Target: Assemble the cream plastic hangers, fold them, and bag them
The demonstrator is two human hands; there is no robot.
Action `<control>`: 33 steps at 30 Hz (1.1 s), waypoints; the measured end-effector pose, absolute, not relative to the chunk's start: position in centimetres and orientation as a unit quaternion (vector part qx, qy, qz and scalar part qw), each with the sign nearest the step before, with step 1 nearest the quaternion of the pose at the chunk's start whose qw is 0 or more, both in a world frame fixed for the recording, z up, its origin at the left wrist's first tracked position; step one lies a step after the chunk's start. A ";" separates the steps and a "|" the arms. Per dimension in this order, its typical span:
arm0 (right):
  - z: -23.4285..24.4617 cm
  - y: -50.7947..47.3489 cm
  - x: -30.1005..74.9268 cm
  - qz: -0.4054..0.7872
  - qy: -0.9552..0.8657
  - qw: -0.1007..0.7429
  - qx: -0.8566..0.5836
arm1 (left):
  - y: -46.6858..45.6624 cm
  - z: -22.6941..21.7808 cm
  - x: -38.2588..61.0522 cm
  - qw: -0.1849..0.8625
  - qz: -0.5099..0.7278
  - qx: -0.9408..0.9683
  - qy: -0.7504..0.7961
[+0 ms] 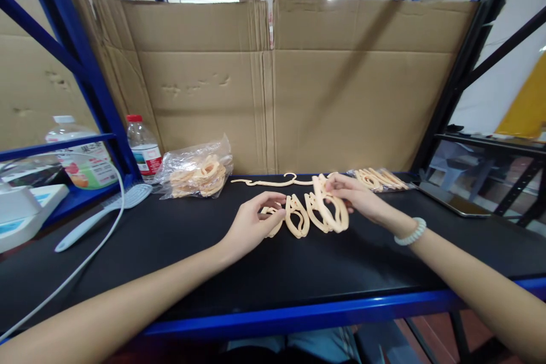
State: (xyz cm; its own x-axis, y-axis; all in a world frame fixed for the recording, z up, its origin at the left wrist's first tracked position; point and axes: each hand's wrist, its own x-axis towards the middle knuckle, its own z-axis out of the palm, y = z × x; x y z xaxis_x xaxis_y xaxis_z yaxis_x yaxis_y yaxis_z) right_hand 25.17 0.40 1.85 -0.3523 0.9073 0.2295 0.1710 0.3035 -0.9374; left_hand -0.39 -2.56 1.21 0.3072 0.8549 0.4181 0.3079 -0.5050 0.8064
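My right hand [356,196] pinches the upper end of a cream plastic folding hanger [339,219], which is folded into a loop and tilted over the black tabletop. My left hand [251,222] has its thumb and fingers around another folded hanger [275,230], partly hidden behind them. Between the hands lie two more folded hangers, a narrow one [297,233] and one [313,219] partly covered by the hanger in my right hand. Behind them an unfolded hanger [273,183] with its hook up lies along the back of the table.
Clear bags of cream hanger parts lie at the back left [200,176] and back right [379,179]. At left are a pale blue slotted spatula [106,210], a white cable [104,233] and a red-capped bottle [145,151]. A flat dark tablet-like object [456,202] lies right. Cardboard [341,91] walls the back.
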 end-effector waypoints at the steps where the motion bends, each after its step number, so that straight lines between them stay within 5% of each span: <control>1: 1.8 1.1 26.1 0.424 -0.692 0.404 -0.421 | -2.3 1.1 -0.7 0.273 0.432 0.767 0.389; 7: 0.0 3.3 28.4 0.312 -0.710 0.252 -0.578 | -1.6 0.1 -1.4 0.070 0.316 0.879 0.350; 15: 0.4 1.6 27.8 0.133 -0.821 0.188 -0.522 | -4.2 -0.3 -0.8 0.048 0.099 0.910 0.400; 33: -0.7 -0.2 24.1 -0.049 -0.864 0.091 -0.493 | -2.0 -1.2 -1.6 0.006 0.099 0.910 0.402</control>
